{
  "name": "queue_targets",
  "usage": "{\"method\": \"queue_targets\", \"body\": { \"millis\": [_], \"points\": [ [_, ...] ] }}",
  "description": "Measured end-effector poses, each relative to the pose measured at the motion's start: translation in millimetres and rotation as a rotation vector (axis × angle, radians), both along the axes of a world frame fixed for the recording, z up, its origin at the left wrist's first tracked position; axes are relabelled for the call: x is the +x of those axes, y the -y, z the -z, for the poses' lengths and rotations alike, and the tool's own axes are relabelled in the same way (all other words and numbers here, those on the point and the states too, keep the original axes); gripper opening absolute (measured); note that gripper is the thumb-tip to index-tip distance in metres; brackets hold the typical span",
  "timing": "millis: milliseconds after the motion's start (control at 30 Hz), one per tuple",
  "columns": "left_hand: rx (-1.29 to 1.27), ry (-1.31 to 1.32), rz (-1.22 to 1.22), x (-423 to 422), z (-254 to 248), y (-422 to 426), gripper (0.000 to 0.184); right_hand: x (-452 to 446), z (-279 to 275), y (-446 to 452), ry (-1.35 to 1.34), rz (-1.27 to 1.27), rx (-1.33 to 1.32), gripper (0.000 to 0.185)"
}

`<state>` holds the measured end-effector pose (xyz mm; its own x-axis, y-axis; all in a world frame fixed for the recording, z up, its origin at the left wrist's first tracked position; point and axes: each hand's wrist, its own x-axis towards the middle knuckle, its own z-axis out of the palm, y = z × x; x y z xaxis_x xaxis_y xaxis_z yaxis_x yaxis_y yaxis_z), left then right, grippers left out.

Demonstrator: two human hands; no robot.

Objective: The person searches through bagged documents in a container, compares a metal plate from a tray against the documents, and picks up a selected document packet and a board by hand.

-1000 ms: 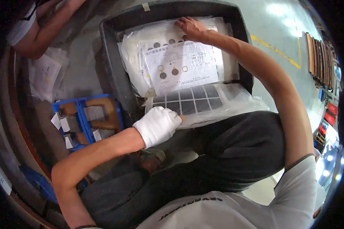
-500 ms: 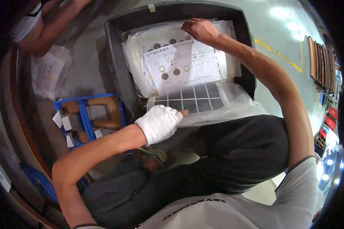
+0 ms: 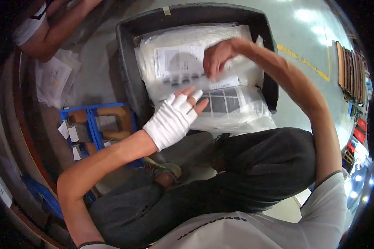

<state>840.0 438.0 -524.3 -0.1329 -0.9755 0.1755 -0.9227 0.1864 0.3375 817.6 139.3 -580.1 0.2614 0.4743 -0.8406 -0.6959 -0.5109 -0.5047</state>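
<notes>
My left hand (image 3: 172, 120), in a white glove with bare fingertips, is open above the near left part of the bin's contents, its fingers spread. My right hand (image 3: 219, 58) is bare, with its fingers pointing down and closed on the edge of a clear plastic bag (image 3: 174, 85). Dark round pieces in that bag are blurred by motion. Behind it a printed white sheet (image 3: 164, 62) shows under plastic. Nearer to me lies a clear bag holding a dark gridded sheet (image 3: 232, 99), partly covered by my left fingers.
A black plastic bin (image 3: 124, 62) holds the bags in front of my knees. Blue trays (image 3: 89, 120) with stacked cards stand at its left. More bagged papers (image 3: 56, 79) lie on the floor, near another person's arm (image 3: 60, 35). Brown boards (image 3: 349, 68) stand at the right.
My right hand has come down toward me with the bag's far edge, exposing another printed sheet behind. My left hand has let go of the near bag and spread its fingers.
</notes>
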Motion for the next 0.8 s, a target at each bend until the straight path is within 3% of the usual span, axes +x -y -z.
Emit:
{"method": "queue_targets", "body": {
  "millis": [67,167,200,267,300,333,400,467,600,700,800],
  "points": [
    [0.0,-0.004,-0.045,0.9,0.6,-4.2,0.062,-16.6,-11.3,-45.8,-0.105,-0.117,0.141,0.03],
    [0.634,-0.054,0.077,1.6,5.9,-7.3,0.033,-11.0,-18.8,-74.3,-0.321,-0.171,0.346,0.032],
    [0.587,-0.057,0.143,-1.2,12.8,-8.1,0.026,-3.1,-7.8,-61.7,-0.276,-0.052,0.392,0.042],
    [0.593,-0.096,0.249,-13.5,13.8,-11.6,0.03,14.9,29.9,-18.1,0.112,0.134,0.15,0.036],
    [0.516,-0.166,0.212,-20.3,7.1,-13.2,0.031,21.6,26.6,0.0,0.624,0.044,-0.324,0.033],
    [0.437,-0.213,0.188,-20.9,-1.3,-10.9,0.022,20.5,67.6,25.6,0.892,0.121,-0.643,0.03],
    [0.439,-0.23,0.198,-17.6,-4.8,-3.8,0.025,17.9,114.4,66.8,1.441,-0.135,-1.147,0.033],
    [0.448,-0.236,0.201,-11.9,-8.6,0.7,0.025,21.5,107.3,67.9,0.959,-0.162,-1.018,0.025],
    [0.413,-0.24,0.2,-9.0,-7.1,-1.0,0.026,21.1,98.6,61.8,1.068,-0.109,-0.963,0.014],
    [0.395,-0.274,0.176,-8.6,-3.6,-2.9,0.024,25.2,86.6,63.8,1.057,-0.322,-0.994,0.013],
    [0.37,-0.251,0.173,-8.7,-2.6,-3.5,0.025,19.6,80.2,57.7,1.188,-0.231,-1.023,0.015]
  ]
}}
